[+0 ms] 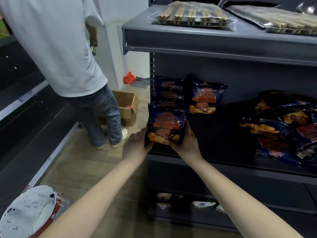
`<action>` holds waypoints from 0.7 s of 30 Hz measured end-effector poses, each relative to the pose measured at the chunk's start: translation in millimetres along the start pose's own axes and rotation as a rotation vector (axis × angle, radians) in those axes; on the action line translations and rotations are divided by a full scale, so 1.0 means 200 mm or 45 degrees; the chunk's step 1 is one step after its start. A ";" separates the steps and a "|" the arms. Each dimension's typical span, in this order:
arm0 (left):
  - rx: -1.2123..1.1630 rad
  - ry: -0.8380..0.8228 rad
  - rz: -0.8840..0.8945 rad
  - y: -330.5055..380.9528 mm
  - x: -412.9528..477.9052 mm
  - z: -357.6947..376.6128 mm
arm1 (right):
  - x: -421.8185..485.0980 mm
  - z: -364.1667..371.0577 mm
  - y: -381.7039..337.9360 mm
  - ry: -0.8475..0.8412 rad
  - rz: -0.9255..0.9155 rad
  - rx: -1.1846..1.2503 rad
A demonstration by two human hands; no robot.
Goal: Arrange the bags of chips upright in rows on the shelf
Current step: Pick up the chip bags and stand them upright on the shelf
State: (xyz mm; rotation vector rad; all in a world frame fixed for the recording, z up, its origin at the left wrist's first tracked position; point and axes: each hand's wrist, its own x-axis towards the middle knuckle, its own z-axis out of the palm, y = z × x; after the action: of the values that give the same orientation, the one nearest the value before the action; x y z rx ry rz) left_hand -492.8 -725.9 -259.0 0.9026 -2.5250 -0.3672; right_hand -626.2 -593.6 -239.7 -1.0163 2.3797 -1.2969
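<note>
A: Front bag of chips [165, 127], upright at the left front edge of the middle shelf [214, 134]. Clamped from both sides: left hand [137, 143] on the lower left corner, right hand [187, 141] on the lower right.

B: Behind it?

A: Three more upright bags [169, 93] in single file, back to the rear panel. Second row begun just beside, with one upright bag [205, 98] at the back. Loose heap of bags [283, 133] lying flat, well apart at the right.

B: Advice for the step in hand?

A: Probably best seated with the base flat on the shelf, face forward, back touching the bag behind. Squared against the shelf's left upright, then released gently, both sides at once. Light, air-filled pack, so likely to tip forward off the edge if let go unevenly.

B: After that?

A: Next bag drawn from the heap, presumably for the second row.
</note>
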 end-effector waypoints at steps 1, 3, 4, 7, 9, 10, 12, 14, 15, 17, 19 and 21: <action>0.006 -0.002 0.002 0.00 0.00 0.00 | 0.00 0.00 0.00 0.006 0.003 -0.007; 0.008 -0.008 0.000 -0.01 0.00 0.00 | -0.01 -0.01 0.00 0.014 -0.003 -0.027; 0.004 -0.010 0.000 -0.01 0.00 0.00 | -0.02 -0.01 0.00 0.015 -0.013 -0.036; -0.025 -0.017 -0.010 -0.03 -0.01 -0.01 | -0.03 -0.03 0.00 0.002 -0.053 -0.063; -0.041 -0.011 -0.013 -0.04 -0.01 -0.03 | -0.04 -0.04 0.01 -0.014 -0.055 -0.065; -0.051 0.002 -0.006 -0.04 -0.01 -0.04 | -0.04 -0.05 0.02 -0.022 -0.054 -0.067; -0.083 0.043 0.013 -0.04 0.00 -0.06 | -0.05 -0.06 0.02 -0.035 -0.054 -0.074; -0.096 0.101 0.043 -0.02 0.00 -0.09 | -0.05 -0.07 0.02 -0.031 -0.057 -0.066; -0.108 0.131 0.058 -0.01 0.01 -0.11 | -0.05 -0.08 0.02 -0.024 -0.055 -0.051; -0.158 0.189 0.098 0.04 0.02 -0.14 | -0.04 -0.10 0.02 0.008 -0.061 -0.028; -0.204 0.246 0.141 0.10 0.03 -0.16 | -0.04 -0.13 0.03 0.048 -0.076 -0.033; -0.246 0.282 0.184 0.16 0.04 -0.19 | -0.03 -0.17 0.03 0.078 -0.083 -0.031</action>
State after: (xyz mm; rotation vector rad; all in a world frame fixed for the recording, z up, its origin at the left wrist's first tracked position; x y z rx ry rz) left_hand -498.0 -710.5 -210.7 0.6454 -2.2892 -0.4314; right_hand -641.2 -565.5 -225.4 -1.0848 2.4317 -1.3432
